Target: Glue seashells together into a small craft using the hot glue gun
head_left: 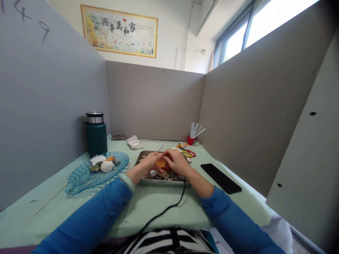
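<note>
An orange shell (pixel 160 162) is held between my two hands above a metal tray (pixel 159 182). My left hand (pixel 150 163) is closed around the shell's left side, with a pale bangle on that wrist. My right hand (pixel 177 161) pinches it from the right, fingertips close to the left hand's. Part of the shell is hidden behind the fingers. Many small shells and stones (pixel 169 175) fill the tray below. To the left, a blue shell-shaped plate (pixel 79 180) bears several pieces, among them a white shell (pixel 107 166).
A green bottle (pixel 96 139) stands at the back left, near a crumpled tissue (pixel 134 141). Scissors (pixel 188 152) and a red cup (pixel 190 140) with white sticks lie beyond the tray. A black phone-like slab (pixel 221 178) is at right; a black cable (pixel 164 211) crosses the front. Partitions enclose the table.
</note>
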Demonstrator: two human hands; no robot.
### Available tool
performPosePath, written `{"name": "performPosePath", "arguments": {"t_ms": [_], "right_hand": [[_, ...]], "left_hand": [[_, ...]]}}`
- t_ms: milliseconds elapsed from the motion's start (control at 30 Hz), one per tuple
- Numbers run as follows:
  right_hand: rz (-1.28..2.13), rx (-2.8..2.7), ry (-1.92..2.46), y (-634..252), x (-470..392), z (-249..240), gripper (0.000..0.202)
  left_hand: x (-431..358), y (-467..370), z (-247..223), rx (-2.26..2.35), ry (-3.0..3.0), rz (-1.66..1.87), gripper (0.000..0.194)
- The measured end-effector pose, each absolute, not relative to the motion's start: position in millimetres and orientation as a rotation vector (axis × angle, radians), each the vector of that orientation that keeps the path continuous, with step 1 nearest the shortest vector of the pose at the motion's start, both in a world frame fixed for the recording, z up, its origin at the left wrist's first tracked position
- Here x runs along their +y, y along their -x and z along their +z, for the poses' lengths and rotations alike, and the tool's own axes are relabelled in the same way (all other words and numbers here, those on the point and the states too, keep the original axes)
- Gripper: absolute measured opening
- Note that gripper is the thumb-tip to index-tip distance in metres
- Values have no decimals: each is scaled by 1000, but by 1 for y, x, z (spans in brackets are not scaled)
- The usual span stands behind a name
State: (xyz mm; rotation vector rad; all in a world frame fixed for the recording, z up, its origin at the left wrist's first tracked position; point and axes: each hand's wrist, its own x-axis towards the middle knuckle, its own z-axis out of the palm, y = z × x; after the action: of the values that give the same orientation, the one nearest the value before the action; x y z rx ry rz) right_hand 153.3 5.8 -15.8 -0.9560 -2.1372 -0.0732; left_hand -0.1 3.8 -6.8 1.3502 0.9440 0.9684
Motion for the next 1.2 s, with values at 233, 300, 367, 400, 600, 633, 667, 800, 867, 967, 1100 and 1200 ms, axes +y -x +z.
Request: {"name": "performPosePath", "arguments": {"t_ms": [233, 300, 367, 400, 600, 633, 667, 800, 867, 967, 1100, 1200], "right_hand": [[-79, -2127, 967, -153, 5, -16, 6], [-83, -2131, 971, -154, 5, -16, 6], [-85, -2131, 973, -154, 5, -16, 7], [-87, -2131, 973, -154, 5, -16, 7], [-90, -2152, 949, -154, 6, -16, 9], [-85, -2153, 944, -154, 6, -16, 9], [-83, -2153, 940, -154, 6, -16, 8], [-89, -2152, 934, -153, 5, -16, 8], [-89, -2154, 936, -153, 6, -17, 9], [-91, -2153, 940, -154, 6, -17, 9], [-106, -2145, 947, -154, 6, -17, 9], [-118, -2136, 955, -153, 5, -15, 8]], "left_hand": [[5, 0, -8, 939, -1348, 965, 23], [5, 1, -9, 934, -1352, 963, 23], [5, 1, -8, 935, -1351, 964, 22], [5, 1, -8, 937, -1349, 965, 22], [2, -1, -5, 923, -1389, 921, 23], [2, -1, -6, 924, -1391, 917, 24], [2, -1, -6, 928, -1390, 916, 24], [4, 0, -8, 928, -1382, 913, 23], [4, 0, -8, 917, -1377, 911, 22], [5, 0, -8, 896, -1366, 916, 21], [4, -1, -8, 887, -1341, 925, 18], [5, -1, -8, 857, -1338, 924, 17]]}}
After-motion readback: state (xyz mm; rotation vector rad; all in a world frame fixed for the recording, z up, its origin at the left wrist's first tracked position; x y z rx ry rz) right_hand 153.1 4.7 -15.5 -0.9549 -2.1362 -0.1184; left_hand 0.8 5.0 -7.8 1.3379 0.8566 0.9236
